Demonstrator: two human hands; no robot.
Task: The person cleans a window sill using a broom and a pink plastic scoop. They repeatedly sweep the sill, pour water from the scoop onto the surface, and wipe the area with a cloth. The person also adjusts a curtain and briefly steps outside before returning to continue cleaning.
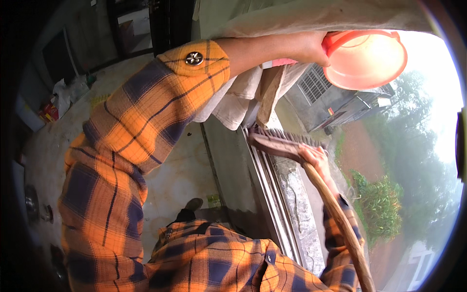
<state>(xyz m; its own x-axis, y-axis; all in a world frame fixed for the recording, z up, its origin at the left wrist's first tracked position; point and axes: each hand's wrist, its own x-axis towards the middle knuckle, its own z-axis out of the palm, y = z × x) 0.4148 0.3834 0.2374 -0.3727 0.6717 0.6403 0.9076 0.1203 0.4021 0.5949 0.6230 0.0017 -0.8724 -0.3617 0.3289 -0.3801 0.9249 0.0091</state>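
Observation:
My left hand reaches across to the upper right and grips the rim of an orange-red plastic basin, which is tilted so that its inside shows. Lower down, my right hand is closed around a brush where its brown head joins a long wooden handle. The dark bristles face up and outward, and the end of the head is over the window track. Light cloth hangs between my left forearm and the brush head.
A rough stone ledge runs outside the track. More pale fabric spans the top. Outdoors are a grey building, bushes and trees. Plastic bags lie on the tiled floor indoors at the left.

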